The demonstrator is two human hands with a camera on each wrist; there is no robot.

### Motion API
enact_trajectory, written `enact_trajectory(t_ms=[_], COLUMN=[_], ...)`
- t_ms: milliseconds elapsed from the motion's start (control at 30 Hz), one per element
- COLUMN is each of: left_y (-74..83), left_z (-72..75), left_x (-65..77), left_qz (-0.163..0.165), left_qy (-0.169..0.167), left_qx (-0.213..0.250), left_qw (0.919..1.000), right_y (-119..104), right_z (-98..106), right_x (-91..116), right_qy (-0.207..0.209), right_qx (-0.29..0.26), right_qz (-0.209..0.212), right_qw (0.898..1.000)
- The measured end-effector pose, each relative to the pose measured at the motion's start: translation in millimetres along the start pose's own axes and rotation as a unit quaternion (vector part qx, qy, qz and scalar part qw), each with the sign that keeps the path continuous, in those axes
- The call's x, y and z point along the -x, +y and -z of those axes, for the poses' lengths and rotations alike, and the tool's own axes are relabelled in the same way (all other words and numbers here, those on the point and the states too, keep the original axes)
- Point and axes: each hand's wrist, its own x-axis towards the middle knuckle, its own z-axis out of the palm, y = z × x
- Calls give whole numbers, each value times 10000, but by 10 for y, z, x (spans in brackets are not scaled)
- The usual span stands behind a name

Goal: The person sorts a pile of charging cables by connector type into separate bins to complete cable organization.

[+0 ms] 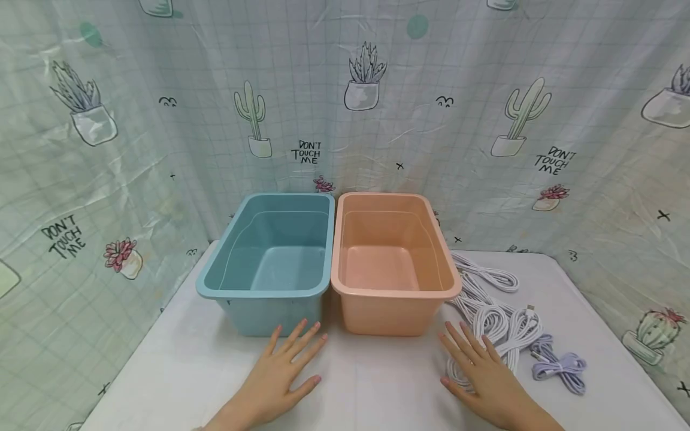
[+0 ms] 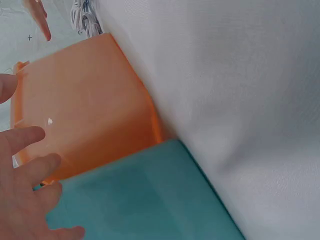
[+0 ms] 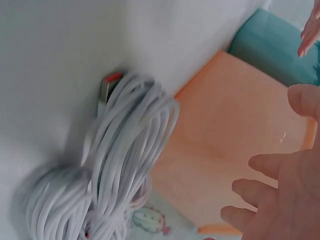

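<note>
My left hand (image 1: pixel 275 380) is spread with straight fingers in front of the blue bin (image 1: pixel 280 314) and holds nothing. On the right, my right hand (image 1: pixel 487 377) is likewise spread, over the near edge of a pile of bundled white cables (image 1: pixel 490 323), with nothing in its grasp. Whether it touches them I cannot tell. In the right wrist view, a coiled white cable (image 3: pixel 130 145) with a metal plug lies near the orange bin (image 3: pixel 215 135). A bundled lavender cable (image 1: pixel 563 365) lies right of the white ones. Both bins look bare inside.
The orange bin stands right beside the blue one at the back of the white table (image 1: pixel 350 389). Cables lie along the orange bin's right side. A curtain (image 1: pixel 205 60) printed with potted plants hangs behind and on both sides.
</note>
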Motion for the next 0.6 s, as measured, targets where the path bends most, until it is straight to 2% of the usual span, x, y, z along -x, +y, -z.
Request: enact_trajectory(t_ms=[233,400,600], left_y=[-51,-99,-163], left_z=[93,166,225], left_x=[-14,-33,-105], left_qz=[-185,-438,-745], left_qy=[359,730,1477], left_qx=[142,443,584], left_qw=[9991,9954,9845], right_y=[134,245,418], right_z=[110,163,209], right_x=[29,60,46], right_qy=[-155,-110,177], right_qx=[-170,-148,-67], right_qz=[-357,-547,-535], right_qw=[9991,9983,9984])
